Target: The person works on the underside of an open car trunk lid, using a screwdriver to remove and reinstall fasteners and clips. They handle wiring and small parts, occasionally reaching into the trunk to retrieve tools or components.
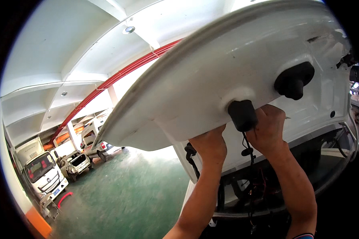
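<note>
In the head view, a white panel (179,91) slants across the upper right, and both hands work at its lower edge. The left hand (210,144) reaches up under that edge; its fingertips are hidden behind the panel, so I cannot tell whether its grip is closed on anything. The right hand (270,126) is further right along the panel, fingers curled, just beside a black stub (242,115) that juts from it. A thin tip (288,118) shows past the knuckles, but what the right grip has hold of — if anything — I cannot tell.

A second stub (295,81) sits on the panel, up and right of the first. A dark cable (248,153) hangs below the panel, between the forearms. Left of the panel, well apart, a white truck (46,171) and a stripped car (75,162) stand on the green floor (127,191); red pipes (121,74) run beyond the panel, under the ceiling (40,51).
</note>
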`<state>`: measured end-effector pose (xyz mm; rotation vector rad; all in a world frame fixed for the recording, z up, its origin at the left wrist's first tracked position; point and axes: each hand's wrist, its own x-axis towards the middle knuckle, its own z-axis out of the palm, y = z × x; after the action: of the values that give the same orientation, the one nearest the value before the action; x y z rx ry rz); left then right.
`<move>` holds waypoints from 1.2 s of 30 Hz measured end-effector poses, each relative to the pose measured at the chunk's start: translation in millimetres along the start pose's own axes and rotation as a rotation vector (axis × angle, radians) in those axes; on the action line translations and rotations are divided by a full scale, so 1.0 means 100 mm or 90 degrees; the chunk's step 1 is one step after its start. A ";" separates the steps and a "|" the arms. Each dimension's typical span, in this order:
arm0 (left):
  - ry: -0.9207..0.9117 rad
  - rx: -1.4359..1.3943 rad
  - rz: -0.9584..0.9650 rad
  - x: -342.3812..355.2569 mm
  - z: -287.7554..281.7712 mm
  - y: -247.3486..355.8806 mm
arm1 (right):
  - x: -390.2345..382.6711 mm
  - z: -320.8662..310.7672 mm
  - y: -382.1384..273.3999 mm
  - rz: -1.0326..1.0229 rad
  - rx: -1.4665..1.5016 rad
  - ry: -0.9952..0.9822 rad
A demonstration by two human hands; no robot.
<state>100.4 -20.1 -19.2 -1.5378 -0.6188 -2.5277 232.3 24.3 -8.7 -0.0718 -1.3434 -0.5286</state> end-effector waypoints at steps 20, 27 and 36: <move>-0.002 0.012 0.043 -0.05 0.05 -0.05 | -0.06 0.13 0.00 0.070 0.054 0.032; -0.106 -0.046 0.019 -0.05 -0.05 0.08 | -0.16 -0.19 0.03 0.253 0.099 -0.050; -0.142 0.028 0.039 0.00 -0.19 0.14 | 0.05 -0.06 0.14 0.053 0.076 -0.058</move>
<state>89.1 -40.8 -22.9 -1.8082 -0.6376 -2.3015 243.7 33.6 -2.1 -0.0542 -1.4511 -0.3771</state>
